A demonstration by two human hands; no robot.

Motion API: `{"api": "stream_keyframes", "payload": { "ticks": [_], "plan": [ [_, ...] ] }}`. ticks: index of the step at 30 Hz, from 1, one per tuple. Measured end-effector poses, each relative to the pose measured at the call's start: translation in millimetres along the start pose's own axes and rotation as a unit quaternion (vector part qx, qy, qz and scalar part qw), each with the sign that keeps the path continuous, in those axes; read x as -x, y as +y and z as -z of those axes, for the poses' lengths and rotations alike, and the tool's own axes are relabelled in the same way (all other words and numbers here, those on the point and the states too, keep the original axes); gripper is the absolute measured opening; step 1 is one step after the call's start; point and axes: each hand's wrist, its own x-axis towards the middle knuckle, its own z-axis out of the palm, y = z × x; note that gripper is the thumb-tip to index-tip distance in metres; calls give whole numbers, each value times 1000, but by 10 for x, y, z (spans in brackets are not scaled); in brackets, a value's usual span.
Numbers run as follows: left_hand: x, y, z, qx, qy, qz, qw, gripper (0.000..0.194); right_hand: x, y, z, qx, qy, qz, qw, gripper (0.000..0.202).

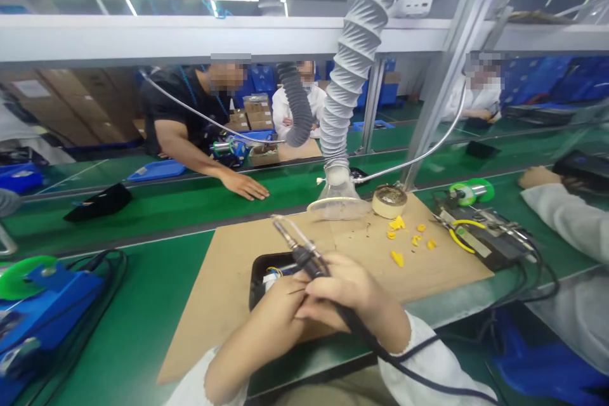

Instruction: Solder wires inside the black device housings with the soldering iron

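My right hand (345, 285) is closed around a soldering iron (309, 260) with a guide tube; its metal tip points up and left, and its black cable runs down over my right sleeve. Close beside it, my left hand (280, 307) has its fingers pressed together at a thin dark wire. What else the left fingers hold is hidden. Behind my left hand lies an open black housing (259, 269) with a white part and thin coloured wires inside. The housing rests on a brown board (204, 304), partly covered by my hands.
A fume hose (356, 63) ends in a nozzle above the board's back edge. Nearby are a round tin (389, 200), yellow scraps (398, 258) and yellow-handled pliers (459, 238). A blue machine (52, 323) stands left. A person's hand (245, 185) reaches over the green belt; others sit beyond.
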Motion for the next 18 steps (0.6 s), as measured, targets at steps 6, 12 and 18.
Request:
{"api": "stream_keyframes", "payload": {
  "ticks": [6,12,18],
  "plan": [
    [22,139,-107,0,-27,40,999,27,176,-61,-20,1,30,-5,1000,38],
    [50,140,-195,-43,-86,31,995,19,303,-125,59,-55,-8,-58,997,37],
    [20,122,-155,-57,-146,16,988,20,360,-111,31,-33,10,-59,998,35]
  ]
}}
